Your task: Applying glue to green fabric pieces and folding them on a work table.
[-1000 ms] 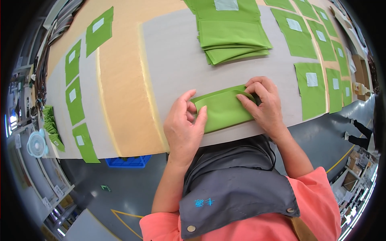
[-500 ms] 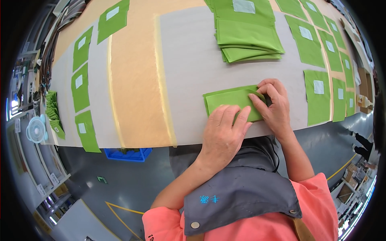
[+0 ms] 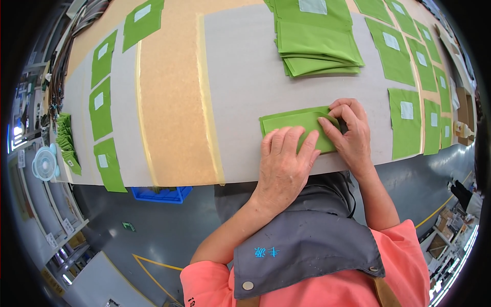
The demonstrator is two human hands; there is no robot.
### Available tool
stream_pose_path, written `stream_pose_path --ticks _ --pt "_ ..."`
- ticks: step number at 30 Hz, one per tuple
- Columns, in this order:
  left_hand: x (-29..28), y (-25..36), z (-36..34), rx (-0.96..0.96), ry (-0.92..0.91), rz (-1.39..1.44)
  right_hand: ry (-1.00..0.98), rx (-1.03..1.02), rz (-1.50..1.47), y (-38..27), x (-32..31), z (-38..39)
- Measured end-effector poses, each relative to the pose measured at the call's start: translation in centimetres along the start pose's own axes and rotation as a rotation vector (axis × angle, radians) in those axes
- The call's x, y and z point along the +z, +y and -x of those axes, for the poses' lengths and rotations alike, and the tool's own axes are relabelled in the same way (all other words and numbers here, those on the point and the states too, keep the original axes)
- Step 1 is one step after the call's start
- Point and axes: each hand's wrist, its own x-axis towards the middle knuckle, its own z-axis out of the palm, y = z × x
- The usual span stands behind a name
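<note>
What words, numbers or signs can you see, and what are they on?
Apron: blue writing, which I won't copy.
Pink sleeve: dark letters, partly cut off; not copied.
Green floor sign: too small to read.
Shelf labels: too small to read.
Held green cloth: no writing I can see.

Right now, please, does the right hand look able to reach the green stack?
Probably yes: the right hand would need to release the green piece, but nothing stands between that hand and the green stack.
</note>
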Motion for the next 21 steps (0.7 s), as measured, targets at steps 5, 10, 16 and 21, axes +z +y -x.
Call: stream_pose_path --ticks 5,10,16,21 --pt "-0.05 -0.02 0.02 -0.012 -0.004 -0.013 0.001 0.006 -0.002 -0.02 0.09 0.02" --pt "-0.09 0.04 0.06 -0.020 -0.011 -0.024 -0.006 0.009 -0.006 -0.05 0.01 -0.01" --pt "-0.07 0.06 0.05 -0.018 -0.017 -0.018 -0.003 0.016 -0.015 -0.12 0.04 -0.02" --pt "-0.06 0.03 0.05 -0.012 -0.020 -0.010 -0.008 0.022 -0.015 -0.15 0.05 -0.01"
